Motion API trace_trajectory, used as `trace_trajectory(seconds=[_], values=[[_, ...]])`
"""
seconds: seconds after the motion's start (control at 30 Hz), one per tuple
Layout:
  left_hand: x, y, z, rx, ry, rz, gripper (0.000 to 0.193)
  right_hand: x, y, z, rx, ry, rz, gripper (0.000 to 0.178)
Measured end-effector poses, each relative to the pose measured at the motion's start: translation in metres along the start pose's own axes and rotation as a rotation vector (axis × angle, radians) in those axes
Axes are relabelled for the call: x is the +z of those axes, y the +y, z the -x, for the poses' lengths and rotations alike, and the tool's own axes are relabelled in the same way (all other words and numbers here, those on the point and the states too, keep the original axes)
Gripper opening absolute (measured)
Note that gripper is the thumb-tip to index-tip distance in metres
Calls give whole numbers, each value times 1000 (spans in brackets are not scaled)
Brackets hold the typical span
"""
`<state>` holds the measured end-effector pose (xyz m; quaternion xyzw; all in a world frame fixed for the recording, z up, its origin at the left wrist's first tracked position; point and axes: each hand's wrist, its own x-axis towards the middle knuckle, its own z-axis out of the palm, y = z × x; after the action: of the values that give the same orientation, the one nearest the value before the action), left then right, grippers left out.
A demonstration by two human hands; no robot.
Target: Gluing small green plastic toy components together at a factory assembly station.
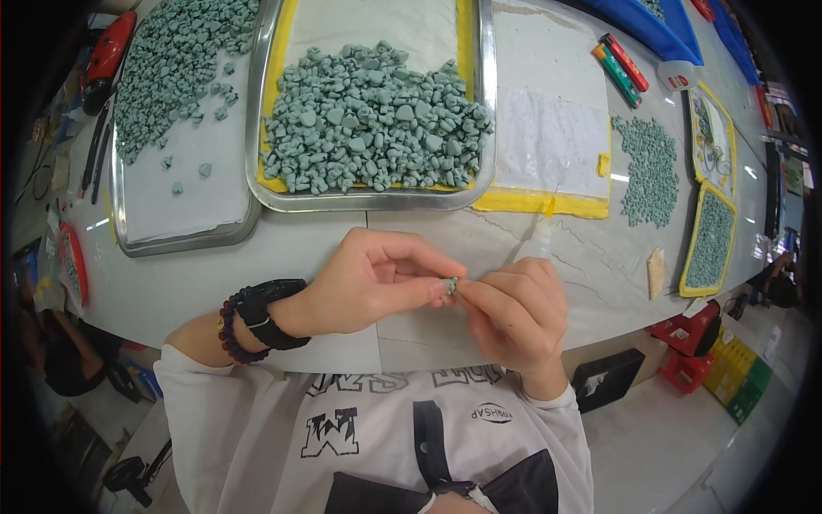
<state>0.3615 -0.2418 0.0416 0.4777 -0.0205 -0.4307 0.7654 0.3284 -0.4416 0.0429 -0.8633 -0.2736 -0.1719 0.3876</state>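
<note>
Between the thumb and fingertips of my left hand (pixel 372 283) is a tiny grey-green moulded piece (pixel 451 285). My right hand (pixel 521 313) meets it there, its fingertips pinched against the piece's right side. A white squeeze bottle (pixel 538 238) with a yellow needle tip juts out past the curled fingers of my right hand, pointing away from me; its lower part is hidden by the hand. Straight ahead, a metal tray (pixel 368 202) carries a heap of similar grey-green pieces (pixel 377 120).
At the left, another metal tray (pixel 184 243) has more pieces scattered over white paper. A yellow-edged sheet (pixel 548 146) lies right of the middle tray. Farther right are a loose pile of small pieces (pixel 648 171), red and green cutters (pixel 621 73) and a yellow-rimmed tray (pixel 711 240).
</note>
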Motion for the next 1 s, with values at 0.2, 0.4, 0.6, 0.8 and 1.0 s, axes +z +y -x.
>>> trace_trajectory(seconds=[0.2, 0.4, 0.6, 0.8, 1.0], values=[[0, -3, 1, 19, 9, -10, 24, 1, 0, -1, 19, -2, -13, 30], [0, -7, 1, 147, 16, -136, 23, 2, 0, 0, 18, -18, 9, 30], [-1, -6, 3, 125, 11, -89, 20, 5, -3, -1, 45, -3, -13, 31], [1, -5, 3, 102, 32, 99, 19, 5, -8, -5, 159, 53, -101, 31], [-1, -6, 3, 114, -1, 43, 21, -2, -8, -7, 223, -2, -180, 27]])
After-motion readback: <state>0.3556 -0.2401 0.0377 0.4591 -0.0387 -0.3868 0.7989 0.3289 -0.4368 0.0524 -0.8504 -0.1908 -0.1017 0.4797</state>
